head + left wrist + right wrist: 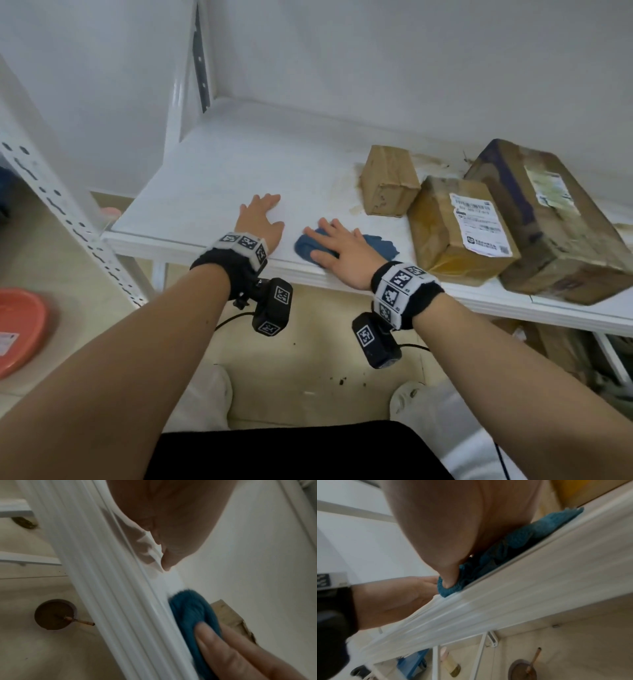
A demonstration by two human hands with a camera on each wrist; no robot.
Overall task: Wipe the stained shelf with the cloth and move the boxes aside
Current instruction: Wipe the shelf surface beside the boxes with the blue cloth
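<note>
From the head view we see the left hand (262, 219) flat on the white shelf (212, 178), fingers straight and spread, holding nothing. The right hand (342, 248) presses with straight fingers on the blue cloth (380, 245), near the front edge. Three cardboard boxes (459, 222) sit to the right, brown stains (346, 192) around the nearest.

At the left wrist, we find the cloth (192, 612) under two fingers (212, 642).

At the right wrist, our thumb (448, 580) digs into the bunched cloth (518, 539).

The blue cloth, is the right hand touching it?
Touching. The head view shows the right hand lying flat on the blue cloth; the right wrist view shows its thumb pressing in.
</note>
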